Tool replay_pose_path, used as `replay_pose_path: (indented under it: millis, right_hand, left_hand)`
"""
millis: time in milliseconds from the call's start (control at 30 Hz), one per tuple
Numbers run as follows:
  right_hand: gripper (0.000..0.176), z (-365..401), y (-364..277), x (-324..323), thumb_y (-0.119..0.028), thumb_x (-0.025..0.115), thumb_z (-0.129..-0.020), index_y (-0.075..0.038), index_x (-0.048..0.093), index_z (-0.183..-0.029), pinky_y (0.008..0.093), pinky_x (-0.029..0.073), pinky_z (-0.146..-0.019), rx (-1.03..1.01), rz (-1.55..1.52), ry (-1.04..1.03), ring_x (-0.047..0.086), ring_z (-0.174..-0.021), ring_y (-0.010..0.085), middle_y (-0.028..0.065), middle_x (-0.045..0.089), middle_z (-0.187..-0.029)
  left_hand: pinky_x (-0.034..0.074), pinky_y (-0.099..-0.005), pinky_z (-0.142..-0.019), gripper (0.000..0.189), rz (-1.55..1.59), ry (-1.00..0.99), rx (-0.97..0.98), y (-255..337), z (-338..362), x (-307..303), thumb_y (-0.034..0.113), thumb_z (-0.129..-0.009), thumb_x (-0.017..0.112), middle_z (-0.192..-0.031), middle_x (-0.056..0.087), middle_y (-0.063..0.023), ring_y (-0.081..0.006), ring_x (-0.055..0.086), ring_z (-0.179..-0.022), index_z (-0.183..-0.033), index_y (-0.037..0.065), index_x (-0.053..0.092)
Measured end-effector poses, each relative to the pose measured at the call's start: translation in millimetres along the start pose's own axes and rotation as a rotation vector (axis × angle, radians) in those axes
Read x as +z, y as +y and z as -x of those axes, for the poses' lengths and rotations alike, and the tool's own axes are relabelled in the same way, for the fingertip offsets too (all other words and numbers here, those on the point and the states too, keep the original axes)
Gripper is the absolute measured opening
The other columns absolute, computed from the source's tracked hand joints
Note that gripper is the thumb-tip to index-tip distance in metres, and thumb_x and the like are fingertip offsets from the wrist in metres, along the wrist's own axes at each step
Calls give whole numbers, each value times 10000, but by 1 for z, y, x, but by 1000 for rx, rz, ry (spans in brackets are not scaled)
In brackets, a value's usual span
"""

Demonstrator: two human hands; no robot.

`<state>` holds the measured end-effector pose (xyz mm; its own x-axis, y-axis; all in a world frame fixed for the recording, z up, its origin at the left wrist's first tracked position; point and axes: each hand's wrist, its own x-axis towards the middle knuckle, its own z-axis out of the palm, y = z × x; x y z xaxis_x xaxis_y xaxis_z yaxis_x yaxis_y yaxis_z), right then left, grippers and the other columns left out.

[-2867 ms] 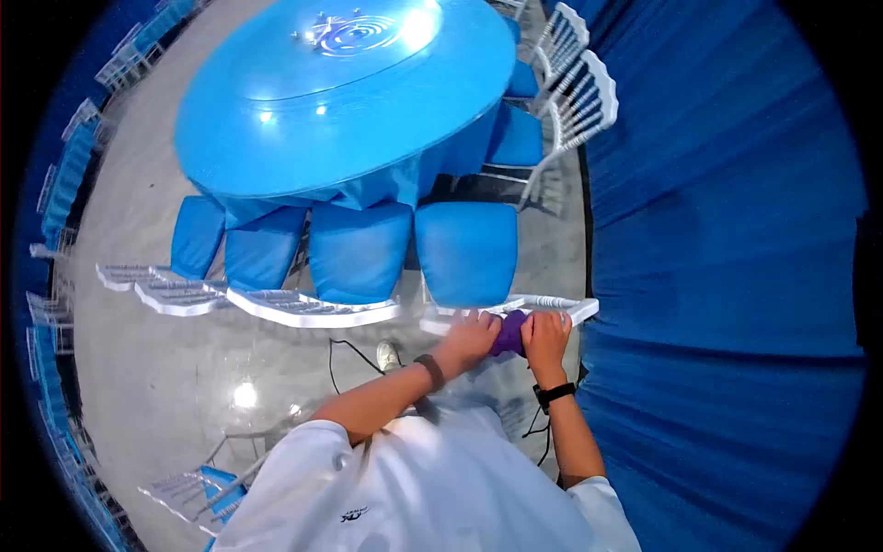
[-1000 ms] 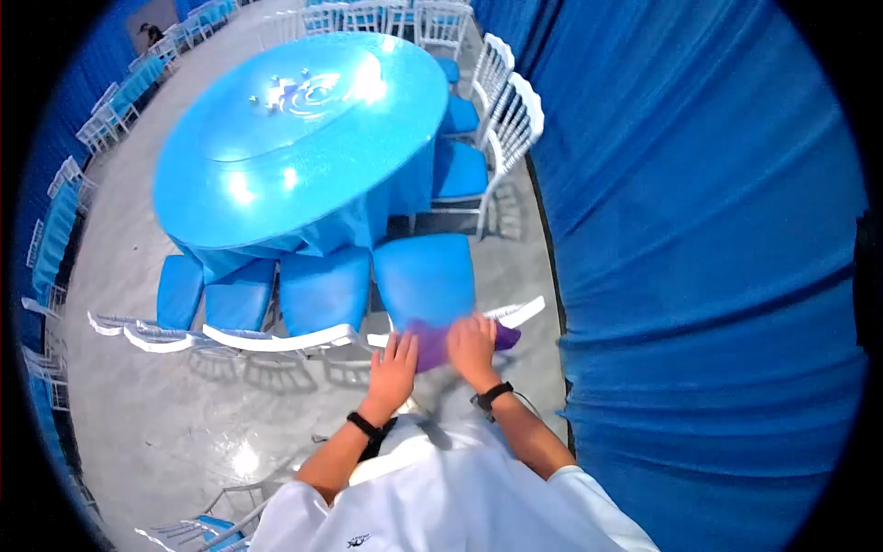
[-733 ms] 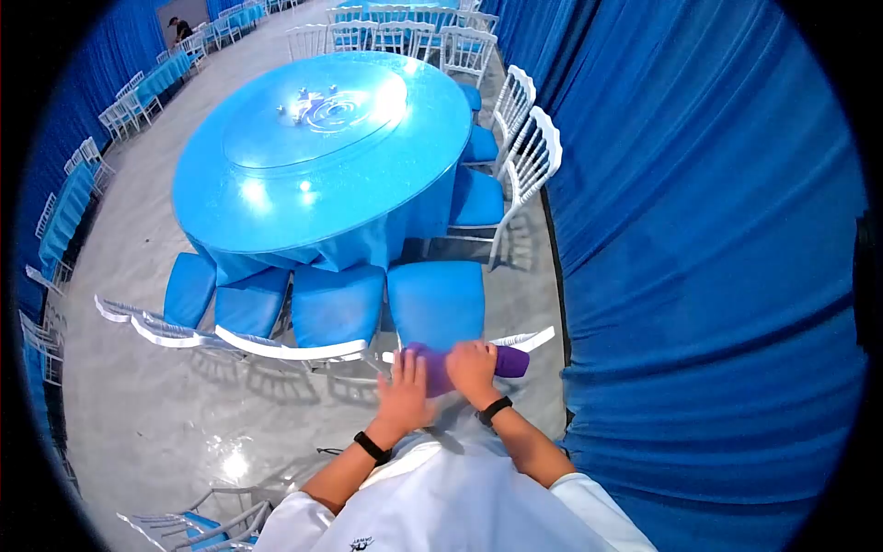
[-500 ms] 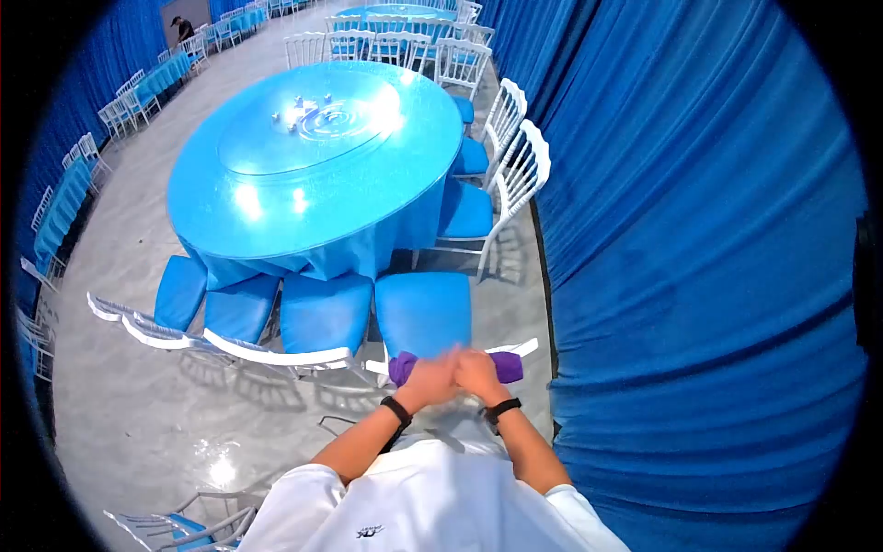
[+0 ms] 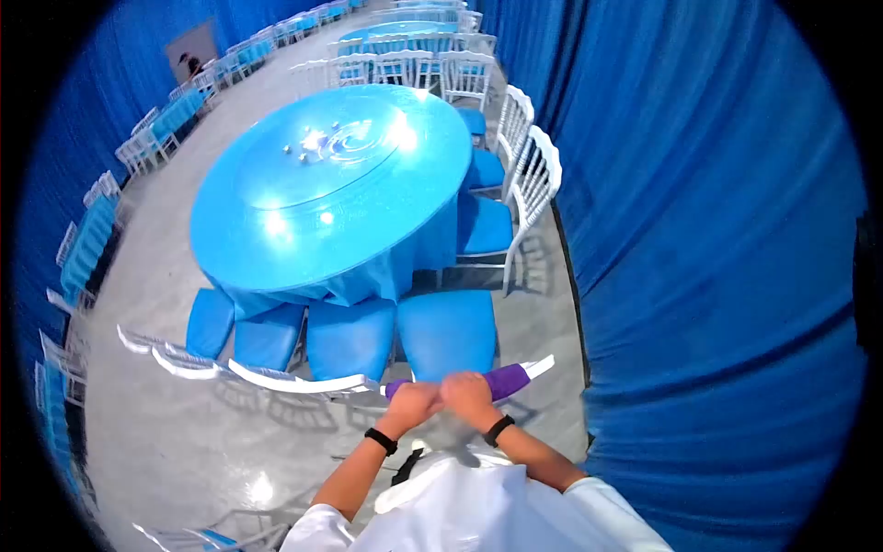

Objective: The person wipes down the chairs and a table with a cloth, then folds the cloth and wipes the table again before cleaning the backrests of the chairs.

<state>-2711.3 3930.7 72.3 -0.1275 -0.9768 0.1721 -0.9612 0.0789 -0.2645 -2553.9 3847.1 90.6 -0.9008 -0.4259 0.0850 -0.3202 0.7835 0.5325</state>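
A purple cloth (image 5: pixel 509 380) lies along the top rail of a white chair (image 5: pixel 541 366) with a blue seat (image 5: pixel 448 333), just in front of my body. My left hand (image 5: pixel 416 405) is closed at the cloth's left part. Right beside it, nearly touching, my right hand (image 5: pixel 467 396) is closed over the middle of the cloth. The fingers are slightly blurred, and what lies between them is hard to make out. Both wrists carry a black band.
A round table (image 5: pixel 322 267) with a shiny blue cover stands ahead, small objects (image 5: pixel 313 143) at its centre. White chairs surround it. A blue curtain (image 5: pixel 717 276) hangs on the right. More tables and chairs line the left and back; a person (image 5: pixel 191 64) is far off.
The view has shifted, so the table and chairs appear lower and further right. My hands have moved closer together along the rail, and more purple cloth shows to the right of my right hand.
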Motion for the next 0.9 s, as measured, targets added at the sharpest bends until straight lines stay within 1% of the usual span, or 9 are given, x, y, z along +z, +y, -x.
replay_pose_path:
  millis: [167,233,300,367,433,500,667,767,900]
  right_hand:
    - [152,15,29,-15,-233,565,-791,-121,614,-700,417,469,-631,-155,-128,70,627,-719,260,81,625,-730]
    - [154,24,51,-22,-230,562,-796,-118,617,-705,422,462,-644,-124,-134,67,623,-717,263,79,625,-733]
    - [156,34,70,-26,-227,560,-801,-116,619,-709,428,455,-657,-86,-154,54,619,-716,265,77,625,-735]
    - [155,39,92,-32,-225,564,-790,-111,616,-698,421,442,-687,-113,109,-77,608,-720,263,77,623,-727]
    - [173,44,119,-32,-235,613,-710,-109,624,-591,421,437,-582,-138,41,239,618,-635,281,90,613,-626]
    - [174,43,127,-32,-234,610,-717,-112,627,-593,424,434,-602,-73,91,197,618,-646,277,84,618,-632]
    - [148,33,83,-37,-221,602,-741,-100,641,-666,400,418,-713,195,100,58,616,-712,252,71,634,-665]
    - [157,20,45,-16,-228,591,-754,-89,644,-702,390,417,-717,171,27,41,616,-714,248,73,639,-671]
    - [156,14,33,-15,-222,575,-761,-90,620,-690,377,427,-695,108,-133,83,617,-713,231,65,648,-680]
  left_hand:
    - [467,-462,-662,290,-95,-62,8,15,-16,13,358,-805,681,-814,656,-85,-326,637,-793,-922,102,611]
    - [484,-470,-612,429,-246,-78,87,31,-30,25,451,-847,648,-767,647,-142,-335,644,-719,-954,45,559]
    - [495,-473,-612,439,-154,-154,110,40,-55,42,454,-859,637,-759,648,-153,-345,644,-700,-946,36,537]
    - [501,-480,-620,423,-50,-211,137,54,-79,48,442,-863,635,-765,646,-163,-366,638,-705,-942,41,528]
    - [505,-488,-628,400,-56,-216,156,59,-93,68,418,-870,633,-780,654,-176,-383,639,-713,-961,43,524]
    - [509,-491,-624,393,-58,-130,161,61,-104,83,393,-855,656,-791,662,-184,-388,645,-721,-978,47,515]
    - [509,-494,-614,420,13,-241,-31,70,-88,49,379,-808,706,-792,666,-186,-390,649,-724,-987,50,514]
    - [502,-484,-601,456,31,-186,-84,60,-53,27,385,-770,739,-785,668,-173,-377,651,-708,-989,52,518]
    - [505,-428,-606,353,-194,-123,-74,52,-45,22,310,-748,754,-802,671,-133,-331,656,-722,-975,81,610]
